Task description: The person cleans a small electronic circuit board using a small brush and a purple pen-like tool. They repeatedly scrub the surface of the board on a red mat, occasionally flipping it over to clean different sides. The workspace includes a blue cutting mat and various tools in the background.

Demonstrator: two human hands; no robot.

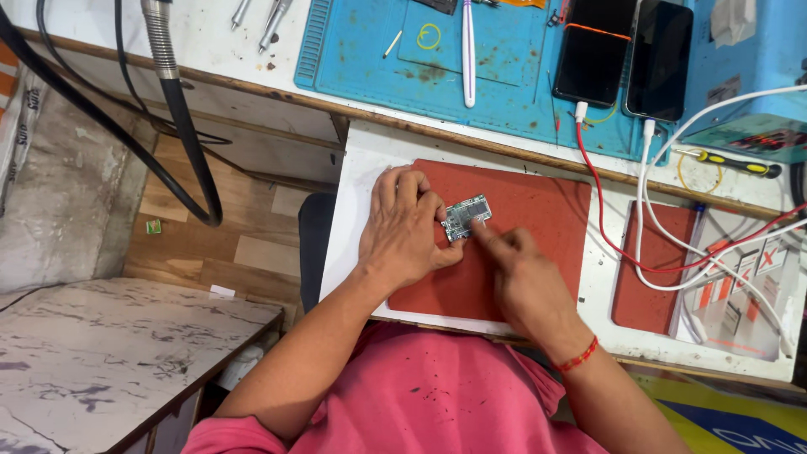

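A small green circuit board [466,216] lies on a red mat [538,210] that rests on a white pull-out shelf [357,168]. My left hand [406,227] grips the board's left edge with thumb and fingers. My right hand [523,277] is curled with the index finger stretched out, its tip pressing on the board's lower right corner. A red thread band circles my right wrist.
On the bench behind lie a blue work mat [370,50], a white toothbrush [468,50], two dark phones [626,55], a yellow-handled screwdriver [740,164], tweezers [269,21]. Red and white cables [647,219] cross the shelf's right part. A black hose [181,109] hangs left, above a marbled table [118,345].
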